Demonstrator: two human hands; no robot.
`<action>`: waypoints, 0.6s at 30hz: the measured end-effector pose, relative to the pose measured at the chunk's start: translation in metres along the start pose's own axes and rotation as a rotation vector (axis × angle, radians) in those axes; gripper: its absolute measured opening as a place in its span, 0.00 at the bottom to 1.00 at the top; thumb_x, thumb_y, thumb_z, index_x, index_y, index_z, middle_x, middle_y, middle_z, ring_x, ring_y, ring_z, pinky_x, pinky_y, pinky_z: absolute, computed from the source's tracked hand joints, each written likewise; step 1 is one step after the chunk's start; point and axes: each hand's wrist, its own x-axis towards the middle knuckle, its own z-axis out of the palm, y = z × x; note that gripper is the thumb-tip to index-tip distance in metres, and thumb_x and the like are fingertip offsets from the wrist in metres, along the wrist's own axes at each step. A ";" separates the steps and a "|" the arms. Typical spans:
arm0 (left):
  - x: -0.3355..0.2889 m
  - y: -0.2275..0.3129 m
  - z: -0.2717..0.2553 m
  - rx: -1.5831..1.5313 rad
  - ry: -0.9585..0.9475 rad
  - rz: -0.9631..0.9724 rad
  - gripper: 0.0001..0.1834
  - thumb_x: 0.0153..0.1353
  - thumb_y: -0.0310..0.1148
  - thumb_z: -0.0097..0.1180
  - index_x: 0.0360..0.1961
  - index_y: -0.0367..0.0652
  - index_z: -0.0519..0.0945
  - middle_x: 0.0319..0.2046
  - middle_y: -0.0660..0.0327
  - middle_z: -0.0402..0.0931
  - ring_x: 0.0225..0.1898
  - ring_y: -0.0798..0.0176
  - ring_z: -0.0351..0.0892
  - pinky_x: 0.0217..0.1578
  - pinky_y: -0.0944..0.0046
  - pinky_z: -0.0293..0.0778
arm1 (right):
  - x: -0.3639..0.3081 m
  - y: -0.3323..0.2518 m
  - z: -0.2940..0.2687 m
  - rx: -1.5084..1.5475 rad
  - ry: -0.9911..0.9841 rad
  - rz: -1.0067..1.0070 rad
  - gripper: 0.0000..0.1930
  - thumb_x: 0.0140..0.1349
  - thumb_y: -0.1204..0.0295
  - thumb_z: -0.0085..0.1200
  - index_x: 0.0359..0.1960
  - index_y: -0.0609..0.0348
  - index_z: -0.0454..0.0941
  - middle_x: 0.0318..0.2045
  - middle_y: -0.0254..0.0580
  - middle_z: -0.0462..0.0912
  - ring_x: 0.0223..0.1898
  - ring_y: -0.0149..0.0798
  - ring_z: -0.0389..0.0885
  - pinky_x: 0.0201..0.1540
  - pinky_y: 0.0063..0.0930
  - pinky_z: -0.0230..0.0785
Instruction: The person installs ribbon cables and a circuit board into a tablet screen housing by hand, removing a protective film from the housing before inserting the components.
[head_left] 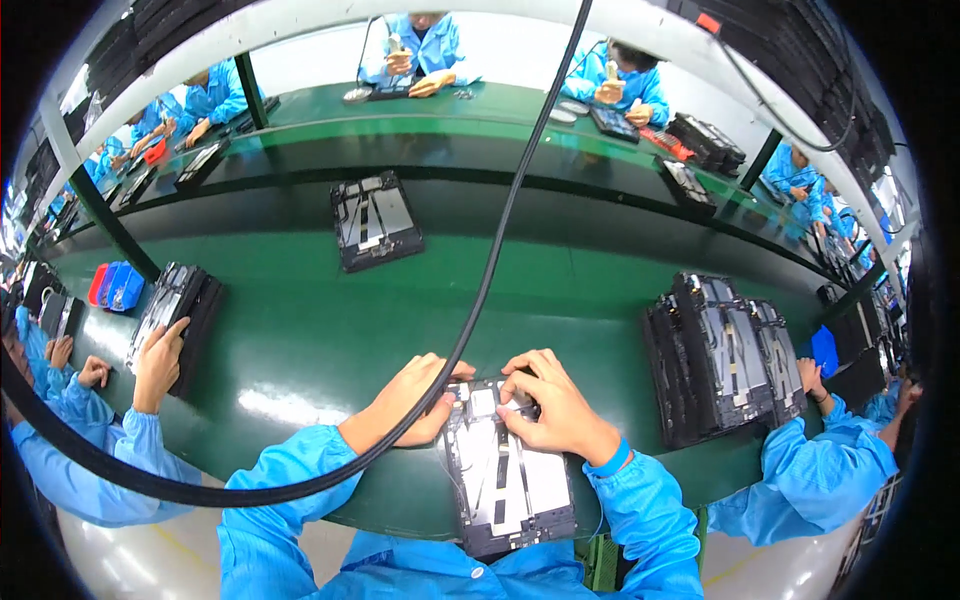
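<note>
An opened tablet-like device (525, 480) lies in front of me at the bench's near edge, with silver panels and dark strips showing inside its black frame. My left hand (408, 402) grips its far left corner, thumb on the top and fingers curled over the edge. At the far right corner my right hand (555, 412) is closed, with thumb and index finger bent toward each other over the frame. Whatever lies between those fingertips is too small to make out. A thin wire runs along the device's left side.
A black cable (490, 260) hangs across the view, passing over my left hand. Another opened device (375, 220) lies farther back on the green bench (280, 300). Device stacks stand at left (180, 310) and right (730, 350). A neighbour's hand (158, 362) touches the left stack.
</note>
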 end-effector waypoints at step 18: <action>-0.007 0.026 -0.003 -0.164 -0.394 -0.006 0.66 0.53 0.29 0.73 0.89 0.37 0.45 0.81 0.42 0.63 0.87 0.34 0.47 0.85 0.28 0.37 | -0.013 -0.001 0.006 0.066 0.098 -0.069 0.12 0.58 0.78 0.71 0.45 0.58 0.91 0.34 0.43 0.83 0.35 0.48 0.77 0.41 0.39 0.73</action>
